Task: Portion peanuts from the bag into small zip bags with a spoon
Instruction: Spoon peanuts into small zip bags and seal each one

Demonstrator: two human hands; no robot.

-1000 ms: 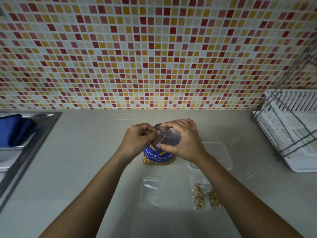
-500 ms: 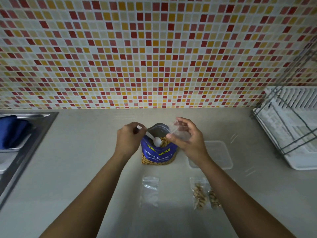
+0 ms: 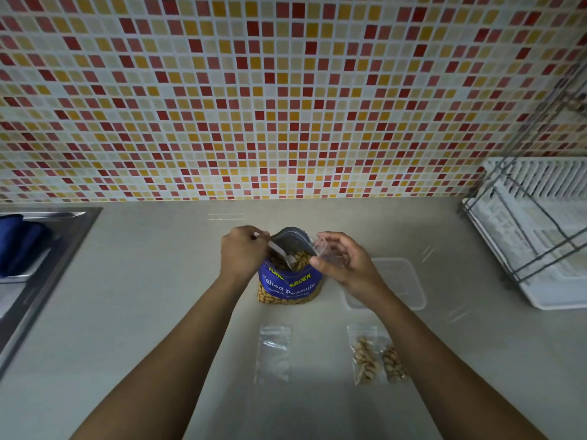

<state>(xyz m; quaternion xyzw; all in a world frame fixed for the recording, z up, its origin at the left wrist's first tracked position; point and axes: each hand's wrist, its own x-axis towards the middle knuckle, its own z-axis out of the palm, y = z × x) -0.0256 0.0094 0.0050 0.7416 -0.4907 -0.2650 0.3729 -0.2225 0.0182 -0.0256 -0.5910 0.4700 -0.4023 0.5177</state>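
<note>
Spoon [image 3: 279, 254] dips into peanut bag [image 3: 290, 284], gripped by left hand [image 3: 243, 250]; right hand [image 3: 346, 265] pinches flimsy, slippery-looking zip bag [image 3: 327, 254] by its rim, likely the best hold.

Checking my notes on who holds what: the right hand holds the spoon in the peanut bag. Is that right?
Not quite. The head view shows the left hand holding the spoon in the peanut bag. The right hand holds a small zip bag beside the bag's mouth.
</note>
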